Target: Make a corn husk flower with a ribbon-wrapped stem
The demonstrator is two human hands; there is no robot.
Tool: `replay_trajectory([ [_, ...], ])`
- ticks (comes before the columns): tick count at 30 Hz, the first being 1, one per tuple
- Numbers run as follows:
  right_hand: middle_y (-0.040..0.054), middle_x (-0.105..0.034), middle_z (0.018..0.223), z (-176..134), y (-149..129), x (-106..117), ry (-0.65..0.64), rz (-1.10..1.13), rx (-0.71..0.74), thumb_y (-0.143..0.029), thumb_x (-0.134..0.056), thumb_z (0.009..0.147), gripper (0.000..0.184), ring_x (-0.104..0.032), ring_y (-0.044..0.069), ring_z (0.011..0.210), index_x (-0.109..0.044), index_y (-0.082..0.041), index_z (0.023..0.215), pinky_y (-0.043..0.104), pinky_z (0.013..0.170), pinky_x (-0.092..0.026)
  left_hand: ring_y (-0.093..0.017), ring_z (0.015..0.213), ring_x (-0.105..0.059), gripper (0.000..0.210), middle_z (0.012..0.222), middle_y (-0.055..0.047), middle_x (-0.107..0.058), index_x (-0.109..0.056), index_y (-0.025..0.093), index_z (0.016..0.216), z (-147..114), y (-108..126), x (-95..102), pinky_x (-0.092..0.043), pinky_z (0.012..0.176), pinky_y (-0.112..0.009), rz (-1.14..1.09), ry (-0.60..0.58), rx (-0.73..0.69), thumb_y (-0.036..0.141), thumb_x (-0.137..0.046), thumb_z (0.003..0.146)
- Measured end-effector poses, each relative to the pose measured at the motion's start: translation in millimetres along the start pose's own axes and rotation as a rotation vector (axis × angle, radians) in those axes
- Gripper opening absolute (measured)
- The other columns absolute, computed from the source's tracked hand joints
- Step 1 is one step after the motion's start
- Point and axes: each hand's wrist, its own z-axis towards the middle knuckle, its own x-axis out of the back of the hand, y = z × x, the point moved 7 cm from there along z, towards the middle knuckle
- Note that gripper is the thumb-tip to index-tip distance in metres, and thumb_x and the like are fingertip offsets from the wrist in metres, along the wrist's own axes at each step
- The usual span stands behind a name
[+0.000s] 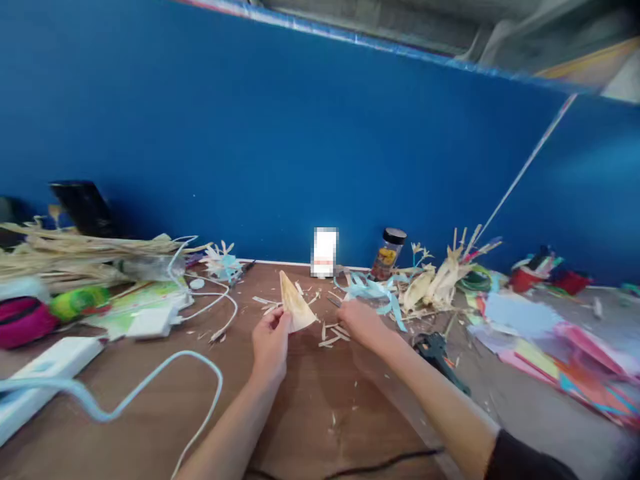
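Pale triangular husk-like sheet (pixel 296 305): my left grip (pixel 270 341) is pinching it, over-squeezing risking splits; right grip (pixel 361 323), can't tell its hold.

You wore a black or very dark cloth sleeve (pixel 525 460) on your right arm, in the lower right corner of the frame. It looked plain and matte, and its hem made a clean edge across the limb. Below that hem your slim right forearm (pixel 435 393) was bare, narrowing to a bare right hand (pixel 363 323) just right of the frame's centre. Your slim left forearm (pixel 230 427), at bottom centre-left, was bare too, as was your left hand (pixel 270 337). Your fingernails were too small to make out.
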Motion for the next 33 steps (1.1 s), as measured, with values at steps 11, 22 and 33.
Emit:
replay_trajectory([
  [11,0.0005,-0.06,0.078,-11.9,10.0,8.3,0.147,0.382,-0.019,-0.019,-0.04,0.08,0.014,-0.053,0.012,0.07,-0.054,-0.018,0.085,0.02,0.061,-0.036,-0.014,0.062,-0.058,0.029,0.068,-0.003,-0.064,-0.062,0.011,0.084,-2.3,-2.1,6.8,-0.043,0.057,-0.023,0.043,0.052,0.021,0.028,-0.063,0.061],
  [22,-0.0001,-0.064,0.076,-23.7,29.2,-4.6,0.163,0.366,-0.201,-0.019,-0.047,0.076,0.017,-0.055,0.014,0.069,-0.059,-0.021,0.087,0.022,0.058,-0.033,-0.011,0.057,-0.057,0.03,0.068,-0.002,-0.064,-0.063,0.012,0.083,-0.2,-7.9,9.2,-0.043,0.055,-0.021,0.068,0.059,0.036,0.03,-0.064,0.059],
  [33,0.0019,-0.062,0.088,-23.7,23.2,-1.0,0.13,0.174,-0.166,-0.023,-0.043,0.08,0.018,-0.055,0.015,0.08,-0.059,-0.023,0.087,0.023,0.067,-0.033,-0.012,0.055,-0.056,0.028,0.066,-0.001,-0.063,-0.061,0.012,0.082,-3.5,-3.4,4.3,-0.042,0.051,-0.02,0.065,0.043,0.069,0.029,-0.063,0.06],
])
